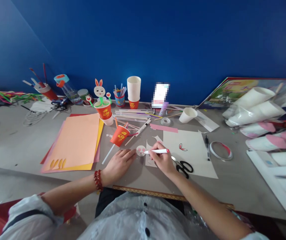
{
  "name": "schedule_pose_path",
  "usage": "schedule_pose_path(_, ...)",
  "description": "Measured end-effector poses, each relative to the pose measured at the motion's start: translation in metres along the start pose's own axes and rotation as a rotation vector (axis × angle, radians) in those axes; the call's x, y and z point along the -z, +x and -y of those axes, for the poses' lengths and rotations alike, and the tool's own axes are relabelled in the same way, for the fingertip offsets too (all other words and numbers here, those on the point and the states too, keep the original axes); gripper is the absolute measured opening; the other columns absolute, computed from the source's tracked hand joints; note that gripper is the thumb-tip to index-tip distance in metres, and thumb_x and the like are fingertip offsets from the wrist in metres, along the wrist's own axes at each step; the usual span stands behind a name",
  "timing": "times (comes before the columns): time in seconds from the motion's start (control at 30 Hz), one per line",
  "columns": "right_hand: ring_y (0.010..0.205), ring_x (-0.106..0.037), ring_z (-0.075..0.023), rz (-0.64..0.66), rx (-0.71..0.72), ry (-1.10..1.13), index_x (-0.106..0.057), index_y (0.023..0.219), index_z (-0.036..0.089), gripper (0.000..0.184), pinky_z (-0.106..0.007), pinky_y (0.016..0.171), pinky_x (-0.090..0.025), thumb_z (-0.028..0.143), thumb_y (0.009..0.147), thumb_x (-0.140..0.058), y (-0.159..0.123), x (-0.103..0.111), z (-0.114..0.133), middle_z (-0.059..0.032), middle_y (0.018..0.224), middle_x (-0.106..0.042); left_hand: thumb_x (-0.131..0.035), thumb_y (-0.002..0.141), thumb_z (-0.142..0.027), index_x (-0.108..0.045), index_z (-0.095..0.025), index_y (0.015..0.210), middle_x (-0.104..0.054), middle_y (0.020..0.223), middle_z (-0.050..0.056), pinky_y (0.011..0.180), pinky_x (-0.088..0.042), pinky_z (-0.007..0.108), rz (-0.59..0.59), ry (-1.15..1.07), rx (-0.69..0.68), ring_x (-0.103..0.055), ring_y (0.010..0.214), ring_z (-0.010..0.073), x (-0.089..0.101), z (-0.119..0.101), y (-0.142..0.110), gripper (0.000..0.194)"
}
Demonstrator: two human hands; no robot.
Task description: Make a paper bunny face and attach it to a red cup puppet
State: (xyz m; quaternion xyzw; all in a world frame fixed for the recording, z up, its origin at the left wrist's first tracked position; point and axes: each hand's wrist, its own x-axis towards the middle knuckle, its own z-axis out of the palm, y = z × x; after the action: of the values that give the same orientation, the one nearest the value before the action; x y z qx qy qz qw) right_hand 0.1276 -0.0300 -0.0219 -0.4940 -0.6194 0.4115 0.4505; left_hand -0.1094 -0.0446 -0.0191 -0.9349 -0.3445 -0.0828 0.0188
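Note:
My right hand (161,160) grips a white marker (161,151) with a red end, its tip at a small round paper face (140,151). Pink cheeks and a small mouth are drawn on the disc. Flat on the table, my left hand (120,164) has its fingertips at the disc's left edge. Beneath and behind my right hand are cut white paper scraps (151,161). Black-handled scissors (184,167) lie just right of that hand, partly on a white sheet (198,150) bearing two small red-and-black leaf shapes (182,147).
Coloured paper sheets (77,140) are stacked at left. A red paper cup (119,135) lies tilted with straws near my left hand. Behind stand a rabbit-decorated cup (103,110) and stacked white cups (133,87). A pen (207,146) and tape roll (221,150) are at right.

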Motion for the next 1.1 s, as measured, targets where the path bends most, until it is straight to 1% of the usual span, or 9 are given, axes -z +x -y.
schedule_pose_path(0.13,0.053,-0.048,-0.0130,-0.006,0.040,-0.075,-0.048,0.070,0.023,0.020,-0.024,0.051,-0.037,0.028,0.087,-0.057,0.009,-0.008,-0.005,0.0035,0.059,-0.054,-0.043,0.100,-0.017,-0.055,-0.013,0.133,-0.059,0.138,0.012,0.097,-0.050,0.043,-0.014,-0.020,0.002,-0.056,0.117,0.0258,-0.003,0.002,0.003,0.035)
schedule_pose_path(0.27,0.053,-0.047,-0.0131,-0.006,0.073,-0.097,-0.048,0.070,0.023,0.020,-0.024,0.051,-0.037,0.028,0.088,-0.055,0.012,-0.012,-0.014,0.0031,0.060,-0.053,-0.045,0.100,-0.018,-0.054,-0.013,0.134,-0.059,0.139,0.011,0.099,-0.048,0.042,0.006,-0.026,-0.001,-0.055,0.119,0.0253,-0.005,0.003,0.003,0.036)
schedule_pose_path(0.4,0.055,-0.050,-0.0139,0.015,0.050,-0.120,-0.049,0.072,0.024,0.019,-0.024,0.051,-0.039,0.029,0.089,-0.054,0.011,-0.011,-0.012,0.0020,0.062,-0.056,-0.043,0.101,-0.020,-0.055,-0.014,0.134,-0.058,0.139,0.012,0.100,-0.047,0.043,0.020,-0.030,0.004,-0.054,0.120,0.0251,-0.004,0.003,0.003,0.036)
schedule_pose_path(0.53,0.056,-0.051,-0.0147,0.044,0.031,-0.137,-0.050,0.072,0.024,0.020,-0.024,0.053,-0.041,0.032,0.090,-0.054,0.011,-0.011,-0.007,0.0007,0.062,-0.057,-0.043,0.101,-0.020,-0.056,-0.014,0.133,-0.059,0.139,0.011,0.098,-0.048,0.043,0.023,-0.026,0.004,-0.054,0.119,0.0257,-0.002,0.003,0.005,0.035)
schedule_pose_path(0.67,0.056,-0.051,-0.0147,0.059,0.023,-0.147,-0.051,0.072,0.024,0.019,-0.025,0.052,-0.041,0.032,0.089,-0.054,0.012,-0.011,-0.010,0.0001,0.063,-0.058,-0.044,0.101,-0.019,-0.057,-0.015,0.132,-0.060,0.138,0.010,0.099,-0.047,0.043,0.012,-0.031,-0.004,-0.054,0.119,0.0262,-0.002,0.004,0.005,0.034)
schedule_pose_path(0.87,0.055,-0.051,-0.0148,0.067,0.021,-0.146,-0.051,0.073,0.024,0.019,-0.025,0.053,-0.041,0.033,0.090,-0.055,0.012,-0.011,-0.012,0.0007,0.062,-0.058,-0.042,0.102,-0.019,-0.057,-0.015,0.133,-0.059,0.139,0.009,0.100,-0.047,0.043,0.012,-0.036,0.003,-0.054,0.119,0.0255,-0.003,0.004,0.004,0.035)
schedule_pose_path(1.1,0.053,-0.051,-0.0144,0.061,0.005,-0.154,-0.050,0.072,0.024,0.019,-0.025,0.052,-0.040,0.033,0.089,-0.054,0.012,-0.011,-0.010,0.0011,0.061,-0.058,-0.044,0.101,-0.019,-0.058,-0.014,0.132,-0.060,0.138,0.010,0.099,-0.047,0.043,-0.005,-0.038,0.003,-0.054,0.118,0.0256,-0.004,0.004,0.004,0.034)
